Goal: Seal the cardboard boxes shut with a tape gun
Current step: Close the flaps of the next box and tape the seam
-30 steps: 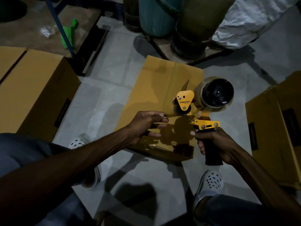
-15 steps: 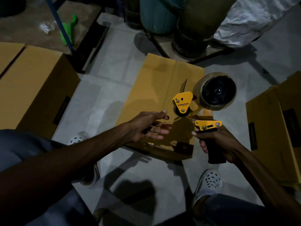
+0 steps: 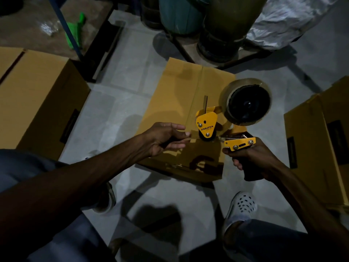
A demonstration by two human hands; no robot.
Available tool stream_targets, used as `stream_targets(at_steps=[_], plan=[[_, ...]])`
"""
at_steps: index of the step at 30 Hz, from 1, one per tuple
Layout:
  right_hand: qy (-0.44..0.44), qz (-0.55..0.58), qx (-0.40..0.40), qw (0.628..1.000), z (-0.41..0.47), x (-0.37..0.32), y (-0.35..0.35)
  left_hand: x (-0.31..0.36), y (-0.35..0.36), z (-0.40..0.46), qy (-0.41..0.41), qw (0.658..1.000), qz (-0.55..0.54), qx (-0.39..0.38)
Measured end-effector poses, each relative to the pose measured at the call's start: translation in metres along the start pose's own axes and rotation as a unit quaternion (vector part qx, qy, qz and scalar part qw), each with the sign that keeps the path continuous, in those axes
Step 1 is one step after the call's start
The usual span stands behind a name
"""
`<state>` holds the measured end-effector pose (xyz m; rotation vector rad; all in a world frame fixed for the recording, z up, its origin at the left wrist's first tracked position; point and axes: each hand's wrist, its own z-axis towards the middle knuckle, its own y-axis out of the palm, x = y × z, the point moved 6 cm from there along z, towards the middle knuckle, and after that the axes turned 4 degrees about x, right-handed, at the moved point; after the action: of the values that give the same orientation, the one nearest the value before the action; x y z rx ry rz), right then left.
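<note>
The right hand (image 3: 253,157) is wrapped round the black handle of the tape gun (image 3: 226,125), holding it above the near end of the middle box (image 3: 181,95), which lies on the floor with its flaps closed along a centre seam. The left hand (image 3: 166,137) hovers just beside the gun's yellow roller guard with fingers loosely extended; whether it pinches a loose tape end I cannot tell in this dim light. Two more boxes wait, one at the left (image 3: 37,95) and one at the right (image 3: 321,133).

The gun looks rigid and fairly light, top-heavy towards the tape roll (image 3: 247,103), so the handle is the place to hold it; the serrated cutter near the roller is best kept away from fingers. The tape will likely be thin, sticky and prone to folding on itself. The box is stiff but its flaps may give under pressure, so a steadying hand on the lid should help
</note>
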<state>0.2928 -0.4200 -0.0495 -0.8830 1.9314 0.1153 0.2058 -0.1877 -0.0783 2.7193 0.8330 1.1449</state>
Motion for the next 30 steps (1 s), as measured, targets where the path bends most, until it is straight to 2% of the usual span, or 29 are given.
stream_targets(at_steps=[11,19,25,30], plan=[[-0.021,-0.064,-0.003,0.998,-0.003,-0.001,0.001,0.022,-0.019,0.002,0.029,0.992,0.120,0.027],[-0.021,-0.104,0.040,0.994,-0.002,0.019,-0.011,0.032,-0.108,0.002,0.063,0.962,0.221,0.147],[-0.078,-0.172,0.059,0.980,0.014,0.043,0.025,0.012,-0.152,0.001,0.081,0.948,0.273,0.144],[-0.099,-0.280,0.072,0.952,0.023,0.054,0.060,-0.009,-0.183,0.010,0.076,0.950,0.265,0.149]])
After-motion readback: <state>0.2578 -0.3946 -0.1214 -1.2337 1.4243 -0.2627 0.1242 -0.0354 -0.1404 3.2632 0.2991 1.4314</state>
